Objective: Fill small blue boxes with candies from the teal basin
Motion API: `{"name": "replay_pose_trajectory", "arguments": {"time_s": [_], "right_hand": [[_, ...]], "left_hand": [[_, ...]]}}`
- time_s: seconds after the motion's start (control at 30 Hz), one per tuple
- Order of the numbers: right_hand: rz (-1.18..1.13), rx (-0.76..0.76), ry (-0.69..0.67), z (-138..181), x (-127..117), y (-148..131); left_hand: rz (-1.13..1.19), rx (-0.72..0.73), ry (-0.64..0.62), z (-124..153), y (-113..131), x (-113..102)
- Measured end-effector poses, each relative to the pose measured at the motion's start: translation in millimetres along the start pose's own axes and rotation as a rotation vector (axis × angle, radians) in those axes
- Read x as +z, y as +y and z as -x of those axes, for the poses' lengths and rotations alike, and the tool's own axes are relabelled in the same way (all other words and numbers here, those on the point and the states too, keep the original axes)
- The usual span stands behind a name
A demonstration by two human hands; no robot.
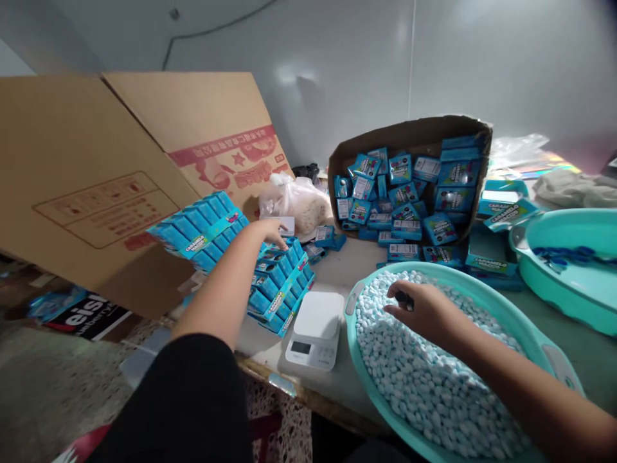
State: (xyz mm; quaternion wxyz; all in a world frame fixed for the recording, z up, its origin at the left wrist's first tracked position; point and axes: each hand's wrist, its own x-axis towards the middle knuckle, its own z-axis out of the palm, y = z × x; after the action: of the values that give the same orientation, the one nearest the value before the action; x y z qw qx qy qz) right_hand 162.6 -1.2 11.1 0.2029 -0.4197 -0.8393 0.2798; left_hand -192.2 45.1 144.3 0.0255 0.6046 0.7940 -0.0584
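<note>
My left hand (271, 233) reaches forward over a stack of blue box packs (279, 283), its fingers curled down onto the top pack; whether it grips one I cannot tell. My right hand (424, 308) rests in a teal basin (549, 350) full of small pale blue candies (424, 379), with its fingers closed on a small dark object (402, 298) that I cannot make out. A white digital scale (315, 329) sits between the packs and the basin.
A tipped cardboard tray (409, 132) spills several small blue boxes at the back. A second teal basin (578, 283) with dark blue pieces is on the right. A large brown carton (96, 173) stands on the left. A plastic bag (294, 202) lies behind the packs.
</note>
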Motion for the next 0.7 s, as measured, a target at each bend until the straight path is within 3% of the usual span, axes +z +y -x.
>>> {"name": "replay_pose_trajectory", "arguments": {"time_s": [0.07, 0.17, 0.23, 0.33, 0.4, 0.5, 0.57, 0.63, 0.7], "right_hand": [[-0.023, 0.0, -0.009, 1.6, -2.3, -3.1], [-0.067, -0.046, -0.03, 6.4, -2.9, -9.4], [-0.092, -0.126, -0.037, 9.3, -1.7, -12.7], [-0.151, -0.222, -0.053, 10.9, 0.5, -14.2], [-0.191, -0.23, -0.066, 10.6, 1.8, -13.6], [-0.208, -0.213, -0.07, 10.7, 3.1, -12.5], [-0.194, -0.201, -0.057, 11.0, 3.0, -11.2], [-0.171, -0.172, -0.022, 10.3, 1.1, -8.6], [-0.148, -0.129, 0.036, 8.3, -2.5, -4.7]], "left_hand": [[0.073, 0.001, 0.081, 36.9, 22.7, 9.3], [0.267, 0.127, 0.111, 101.4, 73.2, 46.6], [0.729, 0.269, 0.072, 135.6, 109.9, 79.4], [1.101, 0.37, -0.008, 160.0, 152.7, 118.8], [1.229, 0.356, -0.001, 162.5, 168.8, 133.6], [1.337, 0.252, 0.036, 161.1, 175.8, 142.9], [1.32, 0.177, 0.087, 161.7, 167.8, 143.0], [1.174, 0.094, 0.247, 162.2, 146.2, 137.6], [0.899, -0.008, 0.484, 158.9, 111.0, 125.7]]}}
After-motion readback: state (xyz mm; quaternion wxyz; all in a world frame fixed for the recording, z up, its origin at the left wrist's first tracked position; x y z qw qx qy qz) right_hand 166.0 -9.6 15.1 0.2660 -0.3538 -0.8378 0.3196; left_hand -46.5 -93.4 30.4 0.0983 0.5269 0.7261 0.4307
